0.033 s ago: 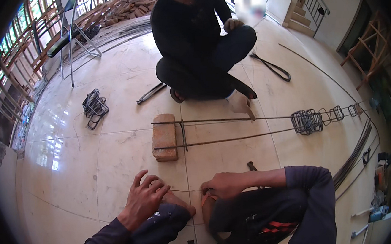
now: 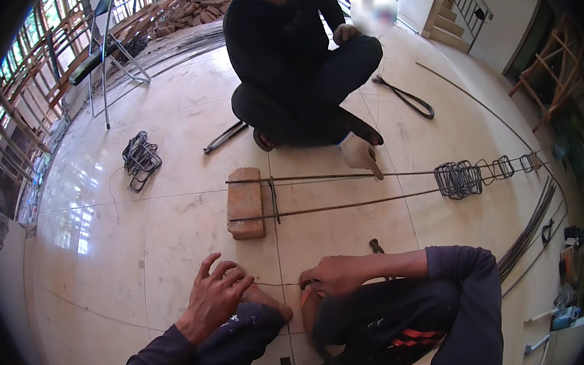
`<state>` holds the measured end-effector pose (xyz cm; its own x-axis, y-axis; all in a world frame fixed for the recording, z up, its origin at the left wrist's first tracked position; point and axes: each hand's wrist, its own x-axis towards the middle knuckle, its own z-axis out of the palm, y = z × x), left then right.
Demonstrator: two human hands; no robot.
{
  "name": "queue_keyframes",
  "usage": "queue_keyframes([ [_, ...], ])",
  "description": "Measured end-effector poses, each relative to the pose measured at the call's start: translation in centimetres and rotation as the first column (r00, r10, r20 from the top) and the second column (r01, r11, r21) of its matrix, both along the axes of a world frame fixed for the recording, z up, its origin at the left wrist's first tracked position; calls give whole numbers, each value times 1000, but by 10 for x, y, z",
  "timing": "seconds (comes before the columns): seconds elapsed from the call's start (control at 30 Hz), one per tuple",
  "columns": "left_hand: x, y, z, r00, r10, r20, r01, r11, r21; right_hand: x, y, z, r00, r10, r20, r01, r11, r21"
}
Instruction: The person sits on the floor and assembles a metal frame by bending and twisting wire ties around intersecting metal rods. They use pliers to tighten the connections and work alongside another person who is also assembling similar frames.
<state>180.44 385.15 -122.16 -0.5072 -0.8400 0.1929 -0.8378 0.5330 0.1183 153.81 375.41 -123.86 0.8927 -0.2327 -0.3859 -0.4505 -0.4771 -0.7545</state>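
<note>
A thin wire (image 2: 277, 284) runs nearly straight between my two hands, low over my lap. My left hand (image 2: 218, 293) is curled at its end, index fingertip against the wire; the outer fingers are spread and the thumb is hidden. On the other side my right hand (image 2: 341, 275) is closed around the wire's other end, its fingertips turned out of sight. A dark tool handle (image 2: 376, 246) sticks out beyond my right forearm. Ahead, two long steel rods (image 2: 344, 211) rest on a reddish brick (image 2: 245, 223), with one rectangular wire stirrup (image 2: 274, 198) around them.
Bunched stirrups (image 2: 458, 180) hang on the rods at right; another pile (image 2: 141, 160) lies at left. A person (image 2: 280, 65) sits cross-legged opposite, one gloved hand (image 2: 359, 152) at the far rod. A folding chair (image 2: 99, 57), loose rods (image 2: 528, 228) and a looped strap (image 2: 408, 101) surround us.
</note>
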Motion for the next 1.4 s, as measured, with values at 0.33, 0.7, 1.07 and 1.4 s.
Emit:
queue_keyframes([
  [0.33,-1,-9,-2,999,18,-41,-15,997,73,-2,-8,2,999,14,-29,-15,1000,-19],
  [0.7,-2,-9,6,849,189,-493,-246,968,-54,-10,-26,0,971,-233,-57,239,961,137],
  [1.07,-3,-3,-5,337,643,-688,235,650,723,-5,-20,-2,991,-9,-134,59,924,378],
  [1.4,-5,-5,-10,220,728,-649,244,603,759,-12,-25,-5,996,-89,-20,91,991,103],
])
